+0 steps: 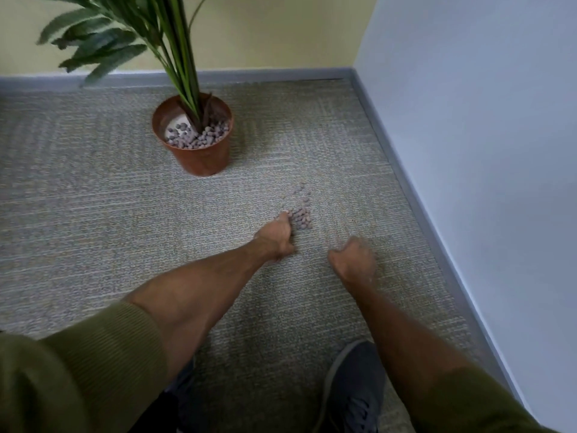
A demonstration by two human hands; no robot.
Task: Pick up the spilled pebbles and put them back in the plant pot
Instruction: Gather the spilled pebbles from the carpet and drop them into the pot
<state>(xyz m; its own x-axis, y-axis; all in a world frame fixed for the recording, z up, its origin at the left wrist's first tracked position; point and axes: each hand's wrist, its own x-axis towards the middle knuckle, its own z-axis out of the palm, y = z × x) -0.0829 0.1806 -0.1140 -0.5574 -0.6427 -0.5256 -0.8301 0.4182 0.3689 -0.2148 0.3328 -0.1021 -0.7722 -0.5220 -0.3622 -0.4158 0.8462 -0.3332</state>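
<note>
Grey-beige ribbed carpet [93, 198] fills the floor of a room corner, a yellow wall [281, 32] at the back and a grey skirting board [265, 73] running along its foot. Over on the left, an olive sleeve [78, 370], pushed up the forearm. Further in, the palm plant [175, 42] rises from the terracotta-coloured plant pot [203, 159], upright on the carpet, with a layer of potted pebbles [199, 139] banked on its near side.

Now the left hand [276, 235]: down on the carpet, knuckles up, fingers hooked into the near-left edge of the spilled pebbles [301, 218]. That pile lies on the carpet well apart from the pot, to its near right. Its long axis runs away from the person towards the back skirting, dense at the hand end and thinning to a sparse trail at the far end.

Just right of it, the right hand [354, 257] is balled up and blurred, near the pile but apart from it; whether it holds anything, I cannot tell. Below, a dark grey shoe [352, 385]. Far right, a pale blue wall [484, 120].
</note>
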